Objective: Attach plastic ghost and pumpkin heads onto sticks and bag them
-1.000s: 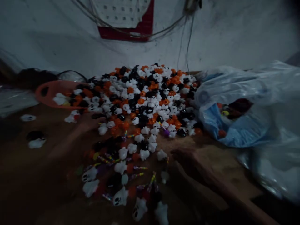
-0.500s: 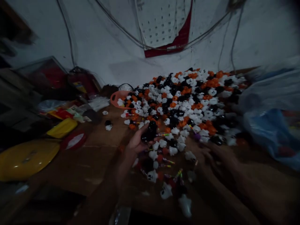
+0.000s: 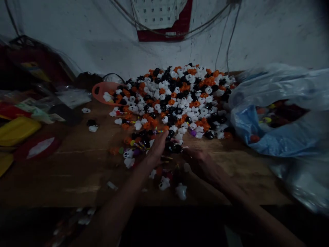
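My left hand (image 3: 158, 149) is closed round a shiny black plastic figure (image 3: 174, 147) near the front of a big heap. My right hand (image 3: 197, 155) meets it from the right, fingers drawn together at the figure's end; what they pinch is too dark to make out. Behind both hands rises the heap of small ghost, pumpkin and black figures (image 3: 177, 99) in white, orange and black. Several figures with bright patterned sticks (image 3: 140, 146) lie left of my left hand. Closer to me are loose white ghosts (image 3: 181, 191).
An orange plastic scoop or basket (image 3: 102, 92) sits at the heap's left. On the right, a clear and blue plastic bag (image 3: 257, 127) holds colourful pieces. A red dish (image 3: 37, 148) and yellow container (image 3: 19, 131) are at the left of the wooden table (image 3: 77, 164).
My right hand has moved left and come up to the black figure in my left hand. The camera has turned right, bringing more of the plastic bag into view.
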Demonstrator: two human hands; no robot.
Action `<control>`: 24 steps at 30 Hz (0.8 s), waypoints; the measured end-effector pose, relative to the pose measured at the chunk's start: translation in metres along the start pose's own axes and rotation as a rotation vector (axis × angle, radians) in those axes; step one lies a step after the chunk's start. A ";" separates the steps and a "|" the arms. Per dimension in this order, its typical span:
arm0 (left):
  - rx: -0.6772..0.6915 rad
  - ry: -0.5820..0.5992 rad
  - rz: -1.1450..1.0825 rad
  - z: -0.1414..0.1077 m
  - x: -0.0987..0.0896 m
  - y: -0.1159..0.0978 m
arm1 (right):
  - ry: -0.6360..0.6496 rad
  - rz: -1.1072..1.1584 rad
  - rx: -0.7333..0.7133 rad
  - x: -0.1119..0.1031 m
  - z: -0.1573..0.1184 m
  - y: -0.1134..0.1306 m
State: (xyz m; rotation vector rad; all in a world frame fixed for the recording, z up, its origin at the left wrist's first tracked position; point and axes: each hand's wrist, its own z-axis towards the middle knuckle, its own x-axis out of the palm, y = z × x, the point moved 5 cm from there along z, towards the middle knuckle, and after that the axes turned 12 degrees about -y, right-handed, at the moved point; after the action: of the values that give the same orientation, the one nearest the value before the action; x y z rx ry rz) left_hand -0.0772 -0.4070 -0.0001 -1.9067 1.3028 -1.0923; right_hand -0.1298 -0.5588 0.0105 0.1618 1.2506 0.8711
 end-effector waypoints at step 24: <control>0.234 0.271 0.464 -0.043 0.029 0.032 | -0.091 0.603 0.405 -0.013 -0.056 -0.015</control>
State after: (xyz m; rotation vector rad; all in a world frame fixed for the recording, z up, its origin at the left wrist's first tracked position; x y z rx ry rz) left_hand -0.1241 -0.4463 0.0039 -1.2329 1.5829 -1.2145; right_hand -0.1721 -0.5966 -0.0071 0.9292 1.2989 1.0936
